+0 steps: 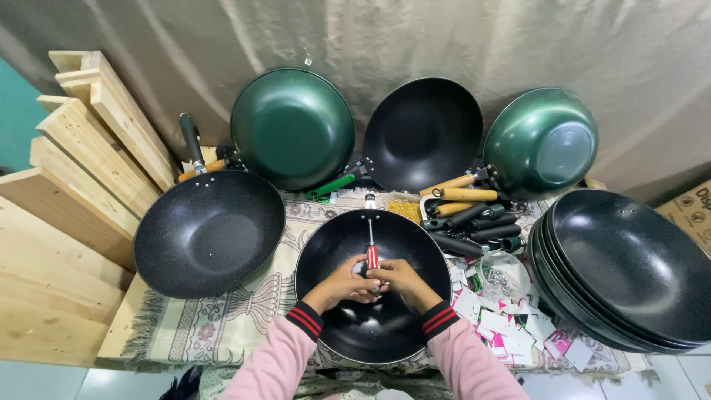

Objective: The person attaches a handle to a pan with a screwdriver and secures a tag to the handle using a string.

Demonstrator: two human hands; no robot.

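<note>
Red and black grip of a screwdriver (372,256) sits between the two hands, which meet over the middle of a black wok (372,285) on the bench. The left hand (345,284) and the right hand (397,278) are both curled closed around the tool's handle end, fingers touching each other; whether they also hold some small part beneath is hidden. The screwdriver runs along a near-to-far line: its handle is near, in the hands, and its thin metal shaft points away, toward the far rim of the wok, where a small bracket (369,200) stands at the edge. Both hands are about equally close to the tool, one on each side of it. Pink sleeves with striped cuffs lead back toward the near edge.

Outward, a speckled black wok with a handle (209,233) lies to the left on a patterned cloth (215,326). To the right are loose handles (466,215), a clear bowl of screws (503,278), scattered paper tags (511,333) and a stack of black woks (622,270). Two green woks (292,127) and another black one lean against the far curtain; wooden boards (67,192) lie far left.
</note>
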